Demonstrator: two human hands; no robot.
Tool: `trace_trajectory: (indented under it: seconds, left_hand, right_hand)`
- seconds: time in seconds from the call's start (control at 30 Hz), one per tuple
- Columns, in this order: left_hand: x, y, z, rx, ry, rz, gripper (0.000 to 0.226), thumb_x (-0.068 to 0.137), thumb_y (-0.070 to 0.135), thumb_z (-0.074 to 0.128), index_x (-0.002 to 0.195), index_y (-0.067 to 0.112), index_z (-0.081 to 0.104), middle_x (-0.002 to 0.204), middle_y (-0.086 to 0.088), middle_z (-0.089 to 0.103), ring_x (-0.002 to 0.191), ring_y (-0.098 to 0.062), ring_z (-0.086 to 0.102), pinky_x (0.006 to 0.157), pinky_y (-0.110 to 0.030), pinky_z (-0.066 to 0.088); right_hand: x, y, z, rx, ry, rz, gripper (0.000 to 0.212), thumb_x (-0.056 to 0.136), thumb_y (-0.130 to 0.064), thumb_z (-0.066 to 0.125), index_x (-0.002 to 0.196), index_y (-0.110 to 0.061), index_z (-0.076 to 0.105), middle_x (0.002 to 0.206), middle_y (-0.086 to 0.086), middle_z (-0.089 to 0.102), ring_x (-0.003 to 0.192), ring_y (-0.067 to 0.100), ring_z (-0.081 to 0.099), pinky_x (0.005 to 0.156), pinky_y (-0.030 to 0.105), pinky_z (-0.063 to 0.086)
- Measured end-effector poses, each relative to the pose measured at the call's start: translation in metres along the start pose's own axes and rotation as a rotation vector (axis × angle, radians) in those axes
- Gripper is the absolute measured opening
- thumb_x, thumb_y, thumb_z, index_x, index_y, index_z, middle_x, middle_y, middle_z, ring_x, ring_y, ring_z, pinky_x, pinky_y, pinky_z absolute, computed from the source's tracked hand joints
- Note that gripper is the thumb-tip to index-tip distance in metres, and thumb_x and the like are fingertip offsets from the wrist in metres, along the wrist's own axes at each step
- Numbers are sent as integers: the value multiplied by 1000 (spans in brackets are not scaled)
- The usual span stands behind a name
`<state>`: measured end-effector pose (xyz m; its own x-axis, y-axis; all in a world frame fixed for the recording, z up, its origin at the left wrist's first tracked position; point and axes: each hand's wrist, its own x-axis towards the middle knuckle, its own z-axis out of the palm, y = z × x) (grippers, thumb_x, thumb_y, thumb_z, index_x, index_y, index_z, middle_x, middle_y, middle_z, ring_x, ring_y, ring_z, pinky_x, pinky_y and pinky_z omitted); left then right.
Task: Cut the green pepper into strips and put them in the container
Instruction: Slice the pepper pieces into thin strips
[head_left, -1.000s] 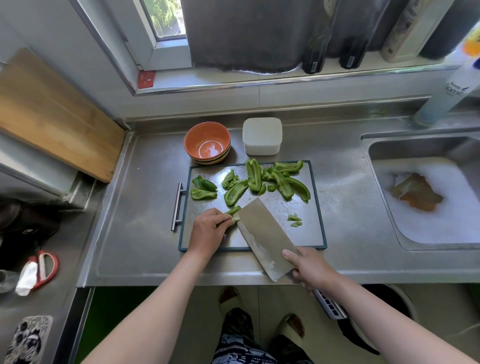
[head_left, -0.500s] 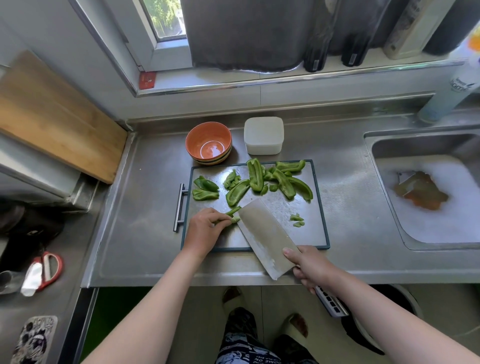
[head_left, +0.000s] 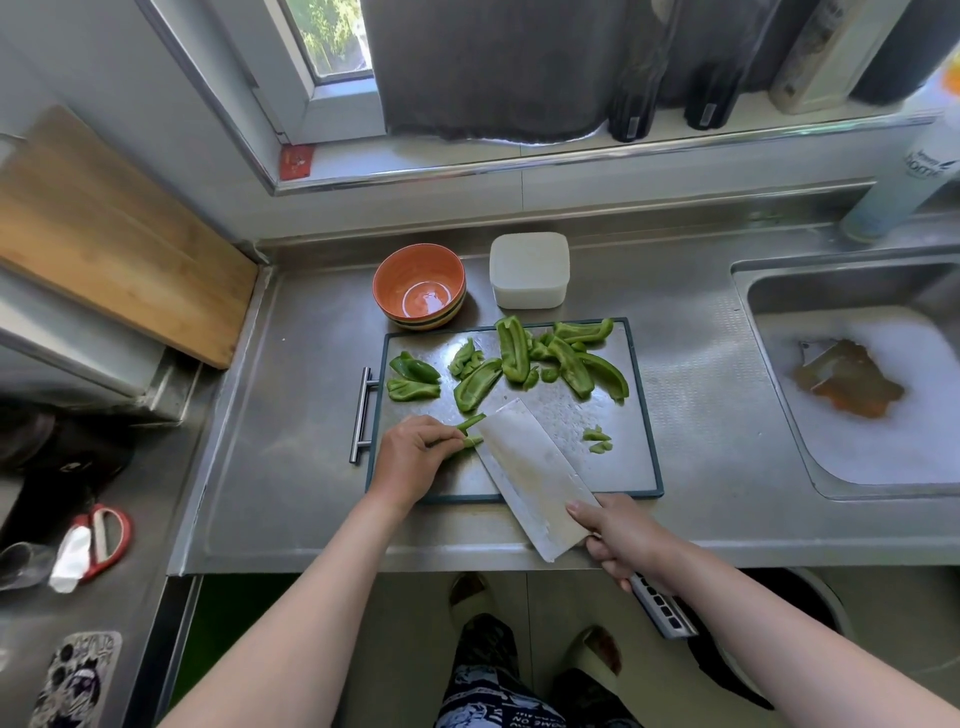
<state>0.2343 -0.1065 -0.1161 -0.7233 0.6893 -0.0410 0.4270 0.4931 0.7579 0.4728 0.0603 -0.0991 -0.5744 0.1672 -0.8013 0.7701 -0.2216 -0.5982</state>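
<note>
On the steel cutting board (head_left: 636, 415) lie several green pepper pieces (head_left: 511, 351) along its far side, with small scraps (head_left: 596, 439) at the right. My left hand (head_left: 410, 460) pinches a narrow pepper piece (head_left: 470, 431) against the board. My right hand (head_left: 621, 538) grips the handle of a wide cleaver (head_left: 535, 478), forefinger on the blade, whose edge meets that piece. Behind the board stand an empty orange bowl (head_left: 420, 283) and a white square container (head_left: 529, 270).
A sink (head_left: 857, 395) full of foam lies to the right, with a bottle (head_left: 904, 182) behind it. A wooden board (head_left: 104, 234) leans at the left. Red scissors (head_left: 101, 540) and a phone (head_left: 75, 680) lie on the lower left surface.
The hands and cleaver have barely moved; the blade stays against the piece under my left fingers. The view shifted slightly.
</note>
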Motion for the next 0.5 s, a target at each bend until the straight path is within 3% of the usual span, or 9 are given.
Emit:
trace_trajectory:
  seconds: [0.17,0.5]
  left_hand:
    - [0,2,-1,-76,-14,-76,11,81,12,80,84,22,81,80,11,69,81,-3,60,72,-11,43]
    - [7,-2,-4,-169,-50,-153,20,80,12,80,78,32,78,82,12,67,80,-9,64,75,-19,47]
  right_hand:
    - [1,4,8,20,-23,-9,33,107,-41,42,96,-12,50,53,-2,33,39,14,21,40,24,32]
    - [5,-2,14,26,-33,-22,37,107,-44,42,88,-13,49,56,0,34,39,14,22,41,25,33]
